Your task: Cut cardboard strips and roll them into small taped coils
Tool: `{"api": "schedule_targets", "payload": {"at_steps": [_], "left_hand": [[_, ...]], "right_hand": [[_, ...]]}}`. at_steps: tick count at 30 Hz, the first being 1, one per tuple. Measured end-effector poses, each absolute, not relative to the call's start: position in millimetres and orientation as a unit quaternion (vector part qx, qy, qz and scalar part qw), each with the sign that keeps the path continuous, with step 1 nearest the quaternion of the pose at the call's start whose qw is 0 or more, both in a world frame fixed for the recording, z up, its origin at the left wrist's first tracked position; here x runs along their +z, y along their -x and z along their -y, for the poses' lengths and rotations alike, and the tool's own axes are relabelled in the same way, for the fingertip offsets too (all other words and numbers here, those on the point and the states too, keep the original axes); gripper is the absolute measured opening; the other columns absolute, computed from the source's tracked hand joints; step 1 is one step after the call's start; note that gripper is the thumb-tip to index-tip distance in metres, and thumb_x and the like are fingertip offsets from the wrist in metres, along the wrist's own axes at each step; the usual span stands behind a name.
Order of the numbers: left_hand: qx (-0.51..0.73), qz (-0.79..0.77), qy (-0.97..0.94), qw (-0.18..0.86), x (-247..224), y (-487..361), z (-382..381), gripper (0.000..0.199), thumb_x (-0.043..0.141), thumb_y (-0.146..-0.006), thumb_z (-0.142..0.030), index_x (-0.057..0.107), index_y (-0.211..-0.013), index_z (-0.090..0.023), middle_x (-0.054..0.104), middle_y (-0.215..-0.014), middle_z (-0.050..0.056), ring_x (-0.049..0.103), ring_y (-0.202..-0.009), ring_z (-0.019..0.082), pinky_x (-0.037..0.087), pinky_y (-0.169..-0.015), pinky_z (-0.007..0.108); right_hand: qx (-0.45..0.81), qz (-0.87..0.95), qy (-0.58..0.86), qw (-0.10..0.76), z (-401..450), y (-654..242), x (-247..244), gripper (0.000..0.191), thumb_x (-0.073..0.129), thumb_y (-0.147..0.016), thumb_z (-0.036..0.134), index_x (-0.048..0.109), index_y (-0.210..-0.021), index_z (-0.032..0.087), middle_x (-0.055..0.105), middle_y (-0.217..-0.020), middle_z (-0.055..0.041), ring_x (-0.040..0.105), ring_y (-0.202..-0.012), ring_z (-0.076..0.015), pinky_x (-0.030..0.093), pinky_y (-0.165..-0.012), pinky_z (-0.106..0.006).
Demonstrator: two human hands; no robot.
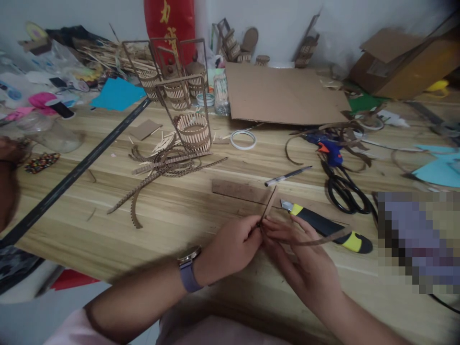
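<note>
A thin brown cardboard strip (323, 239) runs between my hands, one end pointing up past my fingertips and the other curving off to the right. My left hand (233, 244), with a watch on its wrist, is closed on the strip. The fingertips of my right hand (305, 258) pinch it close to the left ones, its other fingers partly spread. Just behind the right hand lies a yellow and black utility knife (319, 223), beside a flat brown cardboard piece (237, 190). A pen (287, 176) rests beyond them.
Small stick baskets (194, 129) with tall handles stand at the back left, near coiled notched strips (168, 163). Black scissors (347, 191), a blue glue gun (332, 153) and a tape roll (243, 139) lie beyond my hands. Another person's arm (9, 187) shows at the left edge.
</note>
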State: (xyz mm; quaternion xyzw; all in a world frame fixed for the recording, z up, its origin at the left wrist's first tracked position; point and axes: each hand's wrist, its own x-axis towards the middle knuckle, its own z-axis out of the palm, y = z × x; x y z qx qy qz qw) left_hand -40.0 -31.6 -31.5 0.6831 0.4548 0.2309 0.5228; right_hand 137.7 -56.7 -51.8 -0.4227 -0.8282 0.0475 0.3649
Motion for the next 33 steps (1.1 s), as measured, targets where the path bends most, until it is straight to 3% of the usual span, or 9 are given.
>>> {"api": "schedule_targets", "payload": {"at_steps": [6,14,22,29,33], "left_hand": [[0.229,-0.481,-0.676,0.509,-34.6,39.3,32.9,0.019,0.042,-0.091,-0.019,0.061,-0.088,-0.017,0.068,-0.084,0.003,0.061,-0.077,0.016,0.042,-0.067,0.025],[0.221,-0.497,-0.695,0.469,-33.4,38.7,34.2,0.017,0.043,-0.090,-0.019,0.057,-0.081,-0.018,0.066,-0.077,0.002,0.059,-0.071,0.015,0.035,-0.061,0.025],[0.224,-0.485,-0.705,0.466,-31.6,40.9,34.0,0.018,0.043,-0.088,-0.016,0.058,-0.078,-0.017,0.064,-0.072,0.001,0.059,-0.069,0.015,0.035,-0.060,0.025],[0.226,-0.465,-0.715,0.471,-30.1,40.6,32.9,0.022,0.041,-0.094,-0.022,0.062,-0.094,-0.017,0.070,-0.089,0.004,0.063,-0.080,0.017,0.040,-0.067,0.025],[0.210,-0.456,-0.726,0.469,-31.0,41.4,33.2,0.024,0.040,-0.096,-0.022,0.063,-0.096,-0.017,0.070,-0.086,0.004,0.063,-0.078,0.017,0.040,-0.065,0.026]], "right_hand": [[0.049,0.828,0.419,0.370,59.6,-133.3,-49.7,0.019,0.055,-0.093,0.016,0.056,-0.110,0.025,0.077,-0.103,-0.0022,0.073,-0.099,-0.0202,0.045,-0.106,-0.045],[0.041,0.823,0.429,0.372,61.5,-131.7,-49.6,0.015,0.052,-0.095,0.018,0.056,-0.108,0.024,0.078,-0.100,-0.0026,0.074,-0.096,-0.0191,0.047,-0.105,-0.044],[0.049,0.803,0.471,0.362,59.5,-133.0,-39.4,0.017,0.043,-0.100,0.027,0.058,-0.108,0.025,0.079,-0.091,-0.0024,0.074,-0.093,-0.0213,0.057,-0.092,-0.041],[0.071,0.790,0.489,0.363,58.3,-135.9,-41.8,0.018,0.044,-0.099,0.028,0.061,-0.105,0.025,0.079,-0.096,-0.0028,0.074,-0.095,-0.0212,0.057,-0.092,-0.039],[0.074,0.791,0.481,0.369,57.6,-137.4,-41.9,0.017,0.046,-0.098,0.027,0.062,-0.102,0.026,0.079,-0.096,-0.0019,0.074,-0.096,-0.0212,0.056,-0.094,-0.039]]}}
